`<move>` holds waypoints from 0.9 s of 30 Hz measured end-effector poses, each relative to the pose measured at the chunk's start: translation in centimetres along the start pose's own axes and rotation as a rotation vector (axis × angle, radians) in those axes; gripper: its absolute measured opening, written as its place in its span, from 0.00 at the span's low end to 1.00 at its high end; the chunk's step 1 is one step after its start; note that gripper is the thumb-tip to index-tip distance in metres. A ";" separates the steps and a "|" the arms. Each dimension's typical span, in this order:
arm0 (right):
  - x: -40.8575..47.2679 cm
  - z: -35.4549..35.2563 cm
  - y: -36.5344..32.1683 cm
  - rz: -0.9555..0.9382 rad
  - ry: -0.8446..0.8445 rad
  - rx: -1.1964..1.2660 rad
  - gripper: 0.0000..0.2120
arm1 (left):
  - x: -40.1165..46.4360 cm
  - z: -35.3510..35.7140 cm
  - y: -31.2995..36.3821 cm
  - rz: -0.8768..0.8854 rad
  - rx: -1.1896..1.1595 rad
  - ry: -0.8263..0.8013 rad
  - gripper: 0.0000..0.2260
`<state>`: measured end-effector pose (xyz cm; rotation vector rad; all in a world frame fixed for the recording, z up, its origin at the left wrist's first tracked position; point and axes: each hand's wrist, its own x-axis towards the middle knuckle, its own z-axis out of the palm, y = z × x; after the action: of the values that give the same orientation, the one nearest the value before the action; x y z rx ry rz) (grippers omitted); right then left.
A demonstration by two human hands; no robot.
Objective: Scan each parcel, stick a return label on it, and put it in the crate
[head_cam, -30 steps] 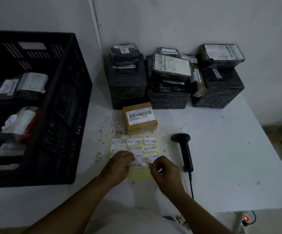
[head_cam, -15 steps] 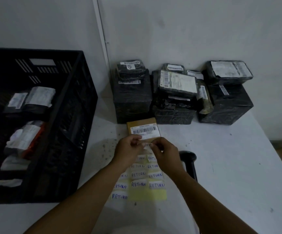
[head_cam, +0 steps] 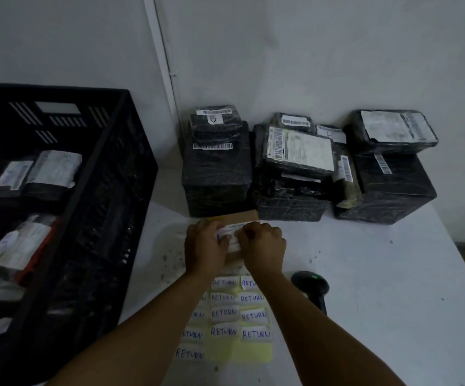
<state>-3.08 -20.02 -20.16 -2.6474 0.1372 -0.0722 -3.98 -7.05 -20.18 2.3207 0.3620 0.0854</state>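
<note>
While both forearms reach forward, left hand [head_cam: 206, 247] and right hand [head_cam: 263, 246], fingers curled, apparently pinch a label [head_cam: 229, 231] onto the brown parcel [head_cam: 239, 217].

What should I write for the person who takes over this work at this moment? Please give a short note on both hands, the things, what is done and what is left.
Left hand and right hand: both over the small brown parcel, fingers holding a return label at its top; the exact grip is hard to tell.
Label sheet: on the table under the forearms, several RETURN labels left.
Scanner: lying right of the sheet.
Done: several parcels lie in the black crate.
Left: finish this label, crate the parcel, then process the black-wrapped parcels by the wall.
</note>
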 end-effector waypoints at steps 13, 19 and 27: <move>1.5 1.2 1.6 0.259 -0.123 0.241 0.24 | 0.1 0.7 -1.0 -0.231 -0.221 0.013 0.20; 0.8 0.9 2.0 0.183 -0.164 0.301 0.22 | -0.7 0.1 -1.4 -0.210 -0.268 -0.109 0.31; 0.1 0.6 2.5 0.148 -0.208 0.416 0.21 | -0.6 -0.6 -0.7 -0.392 -0.470 -0.196 0.30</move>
<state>-3.13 -21.93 -21.82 -2.2065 0.2213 0.2018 -4.77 -6.35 -20.24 1.7441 0.6166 -0.2260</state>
